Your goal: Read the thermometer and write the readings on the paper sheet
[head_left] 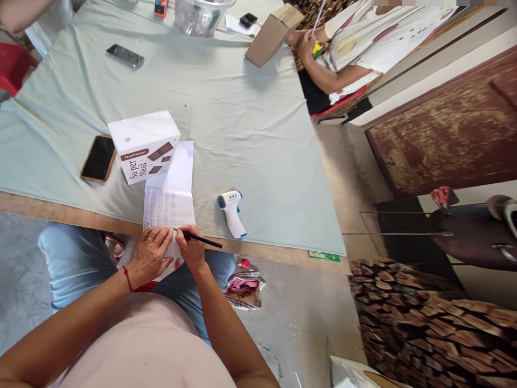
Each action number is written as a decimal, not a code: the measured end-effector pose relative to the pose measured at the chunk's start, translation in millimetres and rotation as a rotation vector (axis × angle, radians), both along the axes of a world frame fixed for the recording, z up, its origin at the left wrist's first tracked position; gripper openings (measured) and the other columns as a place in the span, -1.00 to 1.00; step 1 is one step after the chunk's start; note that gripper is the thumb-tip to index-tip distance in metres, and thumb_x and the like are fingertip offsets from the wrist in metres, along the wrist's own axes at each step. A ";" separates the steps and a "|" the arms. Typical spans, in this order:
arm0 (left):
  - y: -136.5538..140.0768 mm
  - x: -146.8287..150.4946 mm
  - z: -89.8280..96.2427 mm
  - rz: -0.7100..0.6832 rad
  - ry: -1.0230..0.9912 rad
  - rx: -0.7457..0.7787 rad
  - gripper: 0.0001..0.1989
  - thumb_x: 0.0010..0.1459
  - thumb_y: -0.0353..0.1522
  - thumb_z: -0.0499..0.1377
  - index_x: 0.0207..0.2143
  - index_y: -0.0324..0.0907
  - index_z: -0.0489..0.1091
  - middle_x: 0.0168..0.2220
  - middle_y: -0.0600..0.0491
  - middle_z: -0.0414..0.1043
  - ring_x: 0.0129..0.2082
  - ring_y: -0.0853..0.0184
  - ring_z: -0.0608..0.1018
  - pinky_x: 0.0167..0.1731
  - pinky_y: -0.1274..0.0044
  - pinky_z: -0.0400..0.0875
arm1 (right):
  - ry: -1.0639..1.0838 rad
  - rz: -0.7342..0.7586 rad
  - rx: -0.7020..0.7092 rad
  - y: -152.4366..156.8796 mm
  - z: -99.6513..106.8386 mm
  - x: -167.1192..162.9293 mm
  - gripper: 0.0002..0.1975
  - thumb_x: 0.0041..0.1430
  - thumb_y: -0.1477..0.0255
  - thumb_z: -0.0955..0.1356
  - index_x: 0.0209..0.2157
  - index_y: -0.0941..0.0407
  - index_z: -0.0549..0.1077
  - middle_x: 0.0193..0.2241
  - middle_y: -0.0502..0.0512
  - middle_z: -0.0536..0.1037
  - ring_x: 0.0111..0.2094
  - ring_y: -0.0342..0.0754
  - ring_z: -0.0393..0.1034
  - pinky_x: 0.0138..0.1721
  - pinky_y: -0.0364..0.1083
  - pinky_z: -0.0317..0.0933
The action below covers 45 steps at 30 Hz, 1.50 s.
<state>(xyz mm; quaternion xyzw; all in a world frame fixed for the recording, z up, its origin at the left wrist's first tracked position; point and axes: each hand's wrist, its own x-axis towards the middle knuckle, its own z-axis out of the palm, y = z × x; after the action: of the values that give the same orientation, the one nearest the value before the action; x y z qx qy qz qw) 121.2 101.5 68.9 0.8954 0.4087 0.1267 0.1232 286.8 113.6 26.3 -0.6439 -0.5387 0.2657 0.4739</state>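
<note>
A long white sheet of paper (163, 207) covered in rows of small marks lies at the near table edge, its lower end hanging over. My left hand (151, 250) rests flat on it with fingers stretched out, a ring on one finger. Beside it, my right hand (191, 248) grips a black pen (205, 241), its tip close to the paper. On the paper's far part stands a white box (141, 134) with brown print. To the left of the box lies a phone (98, 158) in a brown case. A white and blue infrared thermometer (231, 213) lies right of the paper.
Farther back on the cloth-covered table (250, 140) are another phone (125, 55), a clear plastic basket (202, 16) and a cardboard box (272, 35). A person (343, 54) sits at the right, holding something yellow and green. Stacked firewood (436, 334) fills the lower right.
</note>
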 end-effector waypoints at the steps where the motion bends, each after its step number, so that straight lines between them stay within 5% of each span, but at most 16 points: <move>1: 0.0 0.2 0.7 0.000 0.005 0.004 -0.41 0.24 -0.26 0.20 0.28 -0.26 0.29 0.25 -0.24 0.38 0.24 -0.01 0.40 0.25 0.16 0.23 | -0.004 -0.002 0.001 0.1 0.1 0.1 -0.87 0.11 0.32 0.28 -0.46 0.03 0.38 -0.56 -0.05 0.45 -0.50 -0.08 0.36 -0.36 -0.07 0.35; 45: -0.7 2.3 9.0 0.008 0.074 -0.004 -0.41 0.25 -0.27 0.20 0.27 -0.35 0.30 0.28 -0.23 0.35 0.26 0.02 0.36 0.30 0.20 0.19 | -0.032 -0.013 0.104 1.4 -8.1 -0.1 -0.90 0.13 0.38 0.28 -0.46 0.04 0.35 -0.58 -0.09 0.39 -0.53 -0.13 0.29 -0.39 -0.12 0.27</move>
<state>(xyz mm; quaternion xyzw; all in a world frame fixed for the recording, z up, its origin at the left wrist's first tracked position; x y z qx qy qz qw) 123.5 100.8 77.8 0.8975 0.4169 0.0933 0.1093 286.7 115.1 18.2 -0.6260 -0.5551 0.2240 0.4998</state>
